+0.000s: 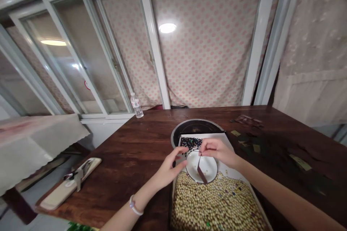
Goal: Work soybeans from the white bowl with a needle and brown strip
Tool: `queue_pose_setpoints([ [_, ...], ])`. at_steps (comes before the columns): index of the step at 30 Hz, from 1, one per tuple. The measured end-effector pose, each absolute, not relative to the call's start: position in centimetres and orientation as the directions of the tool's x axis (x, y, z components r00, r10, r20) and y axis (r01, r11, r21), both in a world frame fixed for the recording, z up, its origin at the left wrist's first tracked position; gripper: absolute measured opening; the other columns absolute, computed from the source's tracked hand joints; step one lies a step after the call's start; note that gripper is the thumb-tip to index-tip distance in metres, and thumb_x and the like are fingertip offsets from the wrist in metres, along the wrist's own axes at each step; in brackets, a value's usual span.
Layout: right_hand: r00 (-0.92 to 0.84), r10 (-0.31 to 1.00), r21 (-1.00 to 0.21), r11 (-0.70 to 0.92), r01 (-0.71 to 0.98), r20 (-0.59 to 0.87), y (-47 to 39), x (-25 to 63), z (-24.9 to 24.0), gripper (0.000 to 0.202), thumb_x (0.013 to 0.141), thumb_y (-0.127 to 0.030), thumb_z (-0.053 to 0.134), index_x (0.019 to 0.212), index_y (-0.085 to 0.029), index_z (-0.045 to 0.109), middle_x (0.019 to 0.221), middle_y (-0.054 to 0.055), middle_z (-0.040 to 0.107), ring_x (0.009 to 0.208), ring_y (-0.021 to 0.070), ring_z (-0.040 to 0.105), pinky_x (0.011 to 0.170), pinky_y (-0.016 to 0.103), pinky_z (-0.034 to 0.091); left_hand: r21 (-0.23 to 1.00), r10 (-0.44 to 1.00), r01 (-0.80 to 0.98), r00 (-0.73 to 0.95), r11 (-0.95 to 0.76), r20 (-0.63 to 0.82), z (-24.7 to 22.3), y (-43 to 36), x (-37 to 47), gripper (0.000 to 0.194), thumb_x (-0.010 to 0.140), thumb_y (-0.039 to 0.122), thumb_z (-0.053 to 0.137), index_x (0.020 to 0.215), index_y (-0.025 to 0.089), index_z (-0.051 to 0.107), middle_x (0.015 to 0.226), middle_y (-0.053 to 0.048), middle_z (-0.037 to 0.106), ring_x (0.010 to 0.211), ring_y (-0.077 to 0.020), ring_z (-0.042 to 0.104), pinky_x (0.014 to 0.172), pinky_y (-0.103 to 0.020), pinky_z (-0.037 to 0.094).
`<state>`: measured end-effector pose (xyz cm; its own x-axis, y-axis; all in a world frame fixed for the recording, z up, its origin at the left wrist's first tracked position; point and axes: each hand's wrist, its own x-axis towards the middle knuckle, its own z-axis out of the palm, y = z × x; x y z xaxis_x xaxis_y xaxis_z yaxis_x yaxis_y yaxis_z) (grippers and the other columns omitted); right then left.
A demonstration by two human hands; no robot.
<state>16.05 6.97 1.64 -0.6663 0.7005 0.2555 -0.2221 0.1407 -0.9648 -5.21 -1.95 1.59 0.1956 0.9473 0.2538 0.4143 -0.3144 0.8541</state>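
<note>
My right hand (217, 152) pinches a thin dark cord between thumb and fingertips above the back rim of a white bowl (190, 168). From the cord hangs a narrow brown strip (202, 175), slanting across the bowl's inside. A few small pale beads lie in the bowl. At the bowl's left rim is my left hand (173, 167), thumb and fingers spread apart; whether it touches the rim I cannot tell. The bowl stands in a tray (222, 138) lined in white, between many yellowish beads (214, 205) in front and dark beads (189, 143) behind.
Behind the tray is a round black dish (196, 125) with a silvery rim. Brown strips (248, 120) and yellowish paper pieces (300, 162) lie on the right of the wooden table (135, 144). A cutting board (58, 194) with metal tools and a water bottle (137, 105) are leftward.
</note>
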Motion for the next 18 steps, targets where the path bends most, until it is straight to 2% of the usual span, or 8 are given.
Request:
queue_pose_setpoints([
  [5,-0.739,0.627,-0.967,0.113,-0.228,0.248,7.7,13.9,0.8,0.011,0.071,-0.024,0.071,0.072,-0.018,0.063,0.077,0.002,0.068,0.077,0.0154,0.064,0.074,0.028,0.047,0.931,0.911,0.269,0.391,-0.248,0.129,1.3,0.4,-6.0,0.057,0.08,0.019,0.062,0.133,0.025,0.042,0.139,-0.007,0.049,0.13,-0.0229,0.042,0.111,-0.046,0.029],
  [9,-0.756,0.612,-0.972,0.114,-0.205,0.232,8.2,13.2,0.1,0.007,0.074,-0.023,0.068,0.073,-0.018,0.062,0.08,0.002,0.067,0.079,0.0155,0.062,0.075,0.028,0.046,0.938,0.873,0.262,0.481,-0.229,0.079,1.5,1.4,-6.3,0.064,0.079,0.018,0.061,0.138,0.025,0.037,0.141,-0.008,0.046,0.13,-0.024,0.042,0.109,-0.046,0.031],
  [15,-0.807,0.555,-0.976,0.179,-0.121,0.202,8.6,12.7,-0.3,0.002,0.075,-0.02,0.065,0.075,-0.018,0.064,0.078,0.0,0.063,0.073,0.0132,0.057,0.068,0.025,0.043,0.789,0.846,0.432,0.496,-0.436,0.196,1.1,1.0,-6.4,0.074,0.072,0.019,0.071,0.138,0.022,0.037,0.143,-0.01,0.043,0.129,-0.0244,0.044,0.11,-0.04,0.032],
  [18,-0.825,0.53,-0.97,0.229,-0.082,0.195,8.5,12.4,-0.5,0.003,0.077,-0.019,0.062,0.075,-0.019,0.064,0.077,0.0,0.06,0.072,0.0133,0.055,0.068,0.026,0.043,0.699,0.858,0.553,0.482,-0.454,0.175,0.9,0.6,-6.5,0.075,0.073,0.03,0.072,0.138,0.02,0.036,0.141,-0.012,0.045,0.129,-0.0263,0.043,0.113,-0.046,0.024],
])
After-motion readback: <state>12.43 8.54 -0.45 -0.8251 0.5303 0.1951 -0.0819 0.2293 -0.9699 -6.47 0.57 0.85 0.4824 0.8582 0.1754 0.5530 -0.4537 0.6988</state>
